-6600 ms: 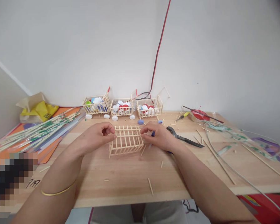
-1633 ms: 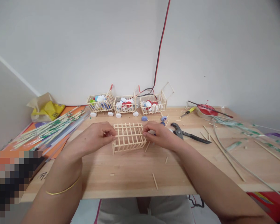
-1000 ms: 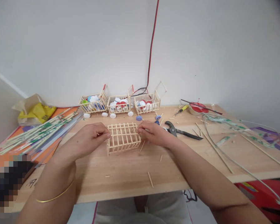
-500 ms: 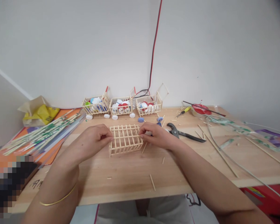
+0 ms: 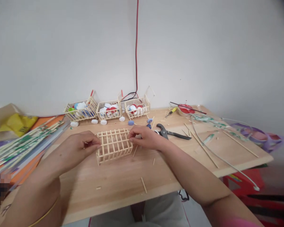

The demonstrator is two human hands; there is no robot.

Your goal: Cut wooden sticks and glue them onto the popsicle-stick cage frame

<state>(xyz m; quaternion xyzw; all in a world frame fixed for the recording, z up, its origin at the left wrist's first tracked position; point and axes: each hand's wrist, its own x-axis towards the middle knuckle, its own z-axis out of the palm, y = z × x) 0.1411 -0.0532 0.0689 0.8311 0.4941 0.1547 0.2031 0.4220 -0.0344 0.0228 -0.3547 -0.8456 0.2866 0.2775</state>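
A small basket frame of thin wooden sticks [image 5: 115,148] rests on the table before me, its slatted side up. My left hand [image 5: 86,143] pinches its left end between thumb and fingers. At its far right corner, my right hand [image 5: 143,136] closes thumb and fingertips on the frame's edge. Behind it stand several finished stick carts: a left cart [image 5: 81,110] and a middle cart [image 5: 109,110] on white wheels, and a right cart [image 5: 137,108] on blue wheels. Bottle caps fill all of them.
Dark-handled pliers [image 5: 177,135] lie right of my right hand. Farther back are a yellow-handled knife [image 5: 172,111] and a red-lined bowl [image 5: 186,109]. Bundled sticks [image 5: 30,142] cover the left side. A white cable [image 5: 217,154] crosses the right side, and stick offcuts [image 5: 144,185] lie nearby.
The view has turned to the right, so everything sits farther left in it. Both hands keep their hold at the two ends of the stick basket frame.
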